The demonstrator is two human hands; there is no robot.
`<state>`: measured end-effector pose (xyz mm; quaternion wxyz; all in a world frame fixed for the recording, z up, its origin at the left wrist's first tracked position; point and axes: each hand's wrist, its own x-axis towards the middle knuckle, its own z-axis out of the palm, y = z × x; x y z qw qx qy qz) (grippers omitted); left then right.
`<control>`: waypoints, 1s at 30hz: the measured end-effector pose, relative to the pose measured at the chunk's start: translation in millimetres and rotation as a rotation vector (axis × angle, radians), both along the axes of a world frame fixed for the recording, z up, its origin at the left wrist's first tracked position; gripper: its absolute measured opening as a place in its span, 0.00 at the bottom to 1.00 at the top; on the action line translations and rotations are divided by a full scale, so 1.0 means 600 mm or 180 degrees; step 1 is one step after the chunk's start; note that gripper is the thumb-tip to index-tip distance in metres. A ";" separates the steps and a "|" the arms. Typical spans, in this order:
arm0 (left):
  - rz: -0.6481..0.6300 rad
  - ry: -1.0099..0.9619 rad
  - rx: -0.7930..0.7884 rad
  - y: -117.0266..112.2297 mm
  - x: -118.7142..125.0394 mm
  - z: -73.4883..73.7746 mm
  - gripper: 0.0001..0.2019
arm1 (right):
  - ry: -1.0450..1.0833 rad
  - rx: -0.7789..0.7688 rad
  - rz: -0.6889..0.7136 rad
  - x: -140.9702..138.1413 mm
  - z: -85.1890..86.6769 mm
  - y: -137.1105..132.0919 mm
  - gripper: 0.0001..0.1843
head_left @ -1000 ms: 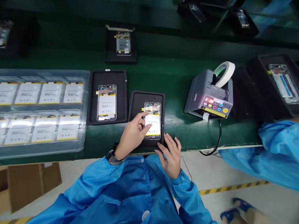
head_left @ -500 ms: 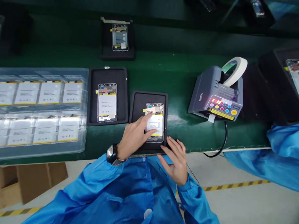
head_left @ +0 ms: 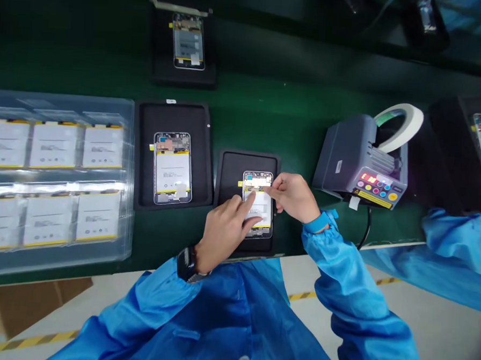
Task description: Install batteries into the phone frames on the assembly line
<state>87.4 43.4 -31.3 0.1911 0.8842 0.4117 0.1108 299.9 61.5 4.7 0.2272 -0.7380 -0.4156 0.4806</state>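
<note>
Centrally, open phone (head_left: 258,180) lay in black tray (head_left: 230,171) at bench (head_left: 292,123) edge. Left hand (head_left: 221,234) fingers pressed flat on battery (head_left: 265,209); right hand (head_left: 296,198) pinched its top edge. Judged light, fragile: grip frame sides.

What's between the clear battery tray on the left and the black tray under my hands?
In the head view, another black tray lies there, holding an open phone with a battery fitted.

Bare belt (head_left: 299,129) behind tray (head_left: 230,166); tape dispenser (head_left: 346,158) blocks right.
</note>
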 end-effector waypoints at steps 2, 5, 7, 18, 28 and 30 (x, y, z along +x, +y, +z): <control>-0.0079 0.0027 -0.0015 0.001 0.001 0.003 0.26 | 0.0212 -0.0128 -0.0097 -0.001 0.002 0.001 0.30; -0.0116 0.0014 -0.0037 0.002 0.001 0.006 0.26 | 0.0292 -0.0207 -0.0196 -0.002 0.006 0.002 0.33; -0.0097 0.0003 -0.0093 0.002 0.001 0.006 0.26 | 0.0280 -0.0262 -0.0247 -0.003 0.008 0.004 0.33; -0.0170 0.0015 -0.0068 0.005 0.000 0.010 0.25 | 0.0344 -0.0471 -0.0162 -0.002 0.021 0.017 0.31; -0.0224 0.0083 0.0149 0.009 0.001 0.016 0.27 | 0.0134 -0.0760 -0.0110 -0.007 0.024 0.028 0.21; -0.0230 0.0084 0.0124 0.010 0.001 0.017 0.27 | 0.0065 -0.0717 -0.0091 -0.007 0.023 0.029 0.20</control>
